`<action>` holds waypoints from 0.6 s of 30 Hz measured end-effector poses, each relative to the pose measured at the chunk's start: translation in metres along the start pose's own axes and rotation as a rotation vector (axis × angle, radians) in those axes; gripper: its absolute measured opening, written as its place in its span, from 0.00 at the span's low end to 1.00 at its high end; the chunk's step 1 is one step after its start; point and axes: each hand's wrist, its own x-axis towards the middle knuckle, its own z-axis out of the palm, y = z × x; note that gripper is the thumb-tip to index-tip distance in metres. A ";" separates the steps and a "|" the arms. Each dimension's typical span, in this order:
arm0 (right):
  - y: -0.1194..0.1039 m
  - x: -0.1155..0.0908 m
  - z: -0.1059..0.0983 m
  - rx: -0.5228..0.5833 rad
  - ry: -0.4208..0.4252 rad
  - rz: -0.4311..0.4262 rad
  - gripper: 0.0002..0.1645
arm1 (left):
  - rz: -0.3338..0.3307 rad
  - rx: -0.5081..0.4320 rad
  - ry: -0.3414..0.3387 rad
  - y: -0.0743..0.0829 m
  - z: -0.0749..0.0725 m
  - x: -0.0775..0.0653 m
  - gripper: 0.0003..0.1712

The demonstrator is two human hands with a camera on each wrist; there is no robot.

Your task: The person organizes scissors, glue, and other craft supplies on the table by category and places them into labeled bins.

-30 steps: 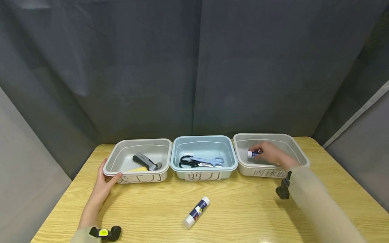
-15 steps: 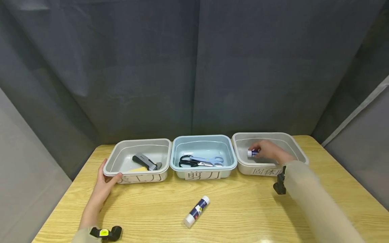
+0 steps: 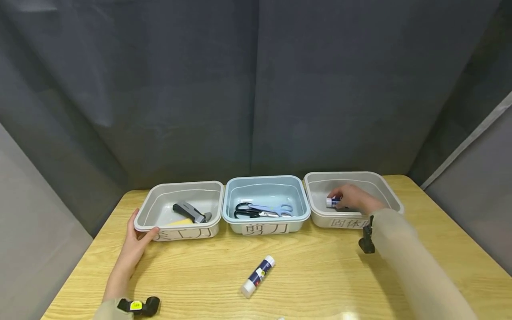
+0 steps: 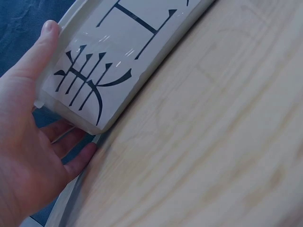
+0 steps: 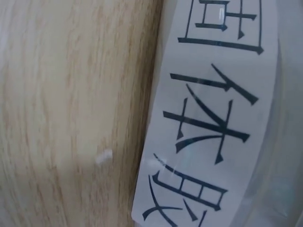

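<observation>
My left hand (image 3: 134, 246) grips the left front corner of a grey plastic bin (image 3: 160, 198), thumb on the rim and fingers at its side. In the left wrist view the thumb (image 4: 40, 52) lies along the rim beside the paper label (image 4: 90, 82). Inside the right-hand grey bin (image 3: 390, 195), my right hand (image 3: 354, 198) pinches a glue stick (image 3: 332, 202), its white end showing and the rest partly hidden by the fingers. A second glue stick (image 3: 258, 276) lies slanted on the table. Only the right bin's label (image 5: 203, 118) and wood grain fill the right wrist view.
Between the grey bins stands a light blue bin (image 3: 266, 178) with black-handled scissors (image 3: 250, 214) and blue scissors (image 3: 276, 209). A grey utility knife (image 3: 188, 211) and a yellow item (image 3: 182, 222) lie in the left bin. A dark curtain (image 3: 200, 89) hangs behind the table (image 3: 192, 275).
The head view has shifted slightly, and a small white tip shows at its bottom edge. Both hands keep their places, the right one still holding the glue stick in the bin.
</observation>
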 end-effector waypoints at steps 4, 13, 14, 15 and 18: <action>0.002 -0.001 0.002 0.011 -0.003 -0.004 0.20 | 0.008 -0.008 -0.010 0.001 0.000 -0.001 0.50; 0.003 -0.005 0.000 0.019 -0.040 0.078 0.20 | 0.017 0.004 -0.005 0.001 0.001 0.000 0.51; 0.002 -0.005 -0.001 0.017 -0.043 0.082 0.20 | 0.016 0.007 -0.005 0.000 0.002 0.000 0.51; 0.002 -0.005 -0.001 0.015 -0.044 0.085 0.20 | 0.015 0.008 -0.003 0.000 0.002 0.001 0.51; 0.001 -0.005 -0.001 0.022 -0.047 0.088 0.20 | 0.006 0.002 -0.001 0.000 0.001 0.001 0.51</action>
